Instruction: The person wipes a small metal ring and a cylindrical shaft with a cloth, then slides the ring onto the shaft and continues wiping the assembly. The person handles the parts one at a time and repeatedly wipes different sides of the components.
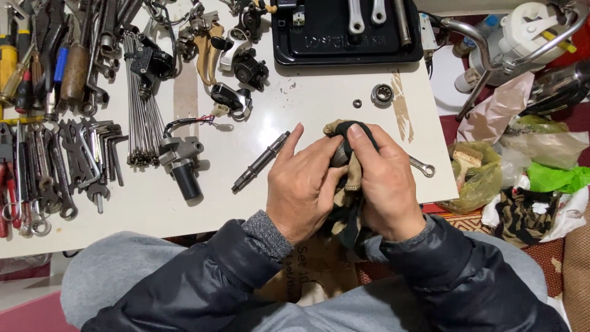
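A grimy rag (349,178) is being pinched between both hands above the near edge of the white counter (295,123). The left hand (301,184) is being curled round one side of it, index finger stretched out, while the right hand (384,184) is being pressed over the other, thumb on a dark part wrapped inside. A steel axle (260,162) is lying just beside the left hand, a small wrench (423,165) beside the right. Farther off, a bearing (382,94) and a black tray (344,31) are being kept.
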